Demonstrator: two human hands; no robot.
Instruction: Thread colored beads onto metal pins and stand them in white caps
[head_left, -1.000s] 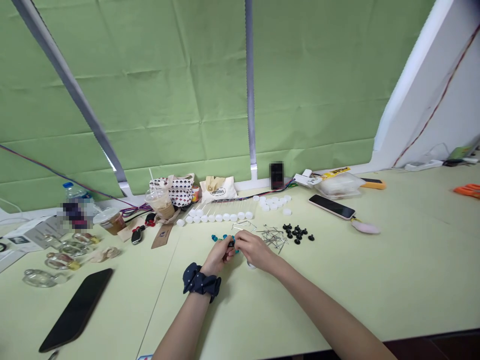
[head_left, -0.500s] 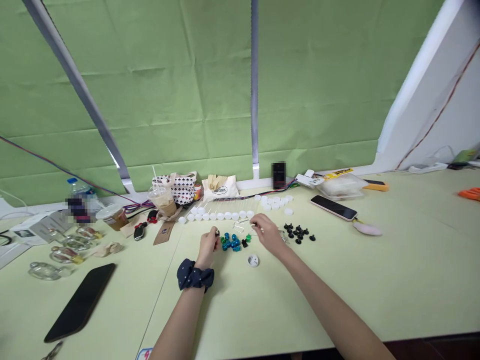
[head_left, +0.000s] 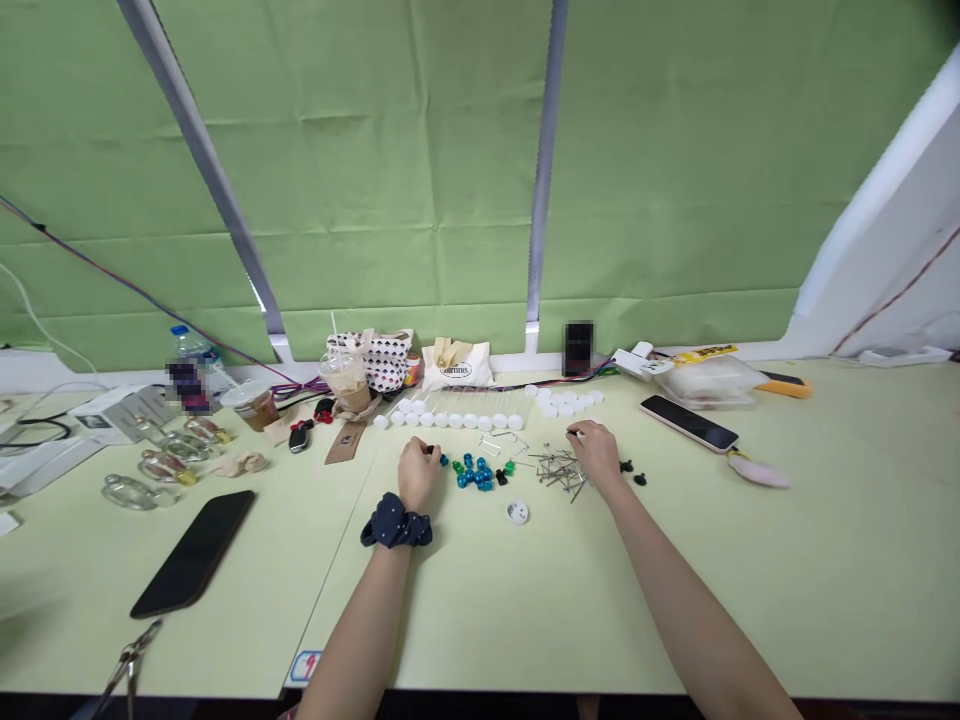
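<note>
My left hand (head_left: 417,474) is closed around a small black part (head_left: 430,450), beside a cluster of blue knob-like pieces (head_left: 475,476). Green pieces (head_left: 510,467) and a black piece (head_left: 501,477) lie close by. My right hand (head_left: 598,452) is held in a pinch with a small dark piece (head_left: 574,432) at the fingertips. Just left of it a heap of thin metal pins (head_left: 559,470) is spread on the table. Black knob-like pieces (head_left: 639,479) show behind the right wrist, others hidden by the hand. A small round white dish (head_left: 517,512) holds tiny bits.
White caps (head_left: 469,422) with clear tubes stand in a row behind, with more loose white caps (head_left: 559,405). A phone (head_left: 688,423) lies right; a larger one (head_left: 195,553) lies left, near scissors-like pliers (head_left: 129,660). Glass bottles (head_left: 139,490) and drink cups (head_left: 346,382) are left.
My right hand has moved right, from the bent wires to beyond the metal pins, uncovering the pin heap. My left hand stays beside the blue pieces. The view has shifted slightly.
</note>
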